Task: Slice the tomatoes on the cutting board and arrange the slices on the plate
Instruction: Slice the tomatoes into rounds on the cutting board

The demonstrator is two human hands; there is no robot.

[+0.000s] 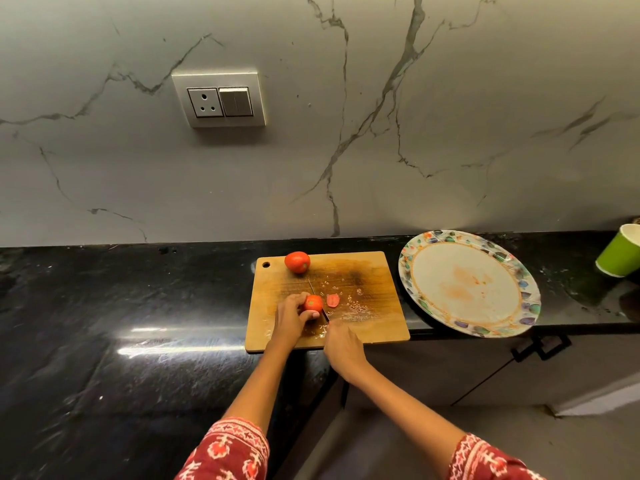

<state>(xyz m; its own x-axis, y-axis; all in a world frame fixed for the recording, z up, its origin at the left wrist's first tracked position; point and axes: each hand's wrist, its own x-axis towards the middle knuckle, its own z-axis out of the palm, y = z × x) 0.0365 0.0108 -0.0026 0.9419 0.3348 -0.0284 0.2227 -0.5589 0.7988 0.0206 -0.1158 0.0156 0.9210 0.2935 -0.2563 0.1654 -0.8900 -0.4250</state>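
Note:
A wooden cutting board [374,327] lies on the black counter. My left hand [290,317] grips a red tomato [313,303] on the board. My right hand [343,348] holds a knife [317,299] whose blade runs along the tomato's right side. One cut slice [333,300] lies just right of the blade, among seeds and juice. A whole tomato [297,261] sits at the board's back left. The patterned plate [450,237] stands to the right of the board, bare apart from reddish juice smears.
A green paper cup [620,252] stands at the far right, behind the plate. The counter's front edge runs just under the board and plate, with cabinet doors below. A marble wall with a socket [220,98] rises behind.

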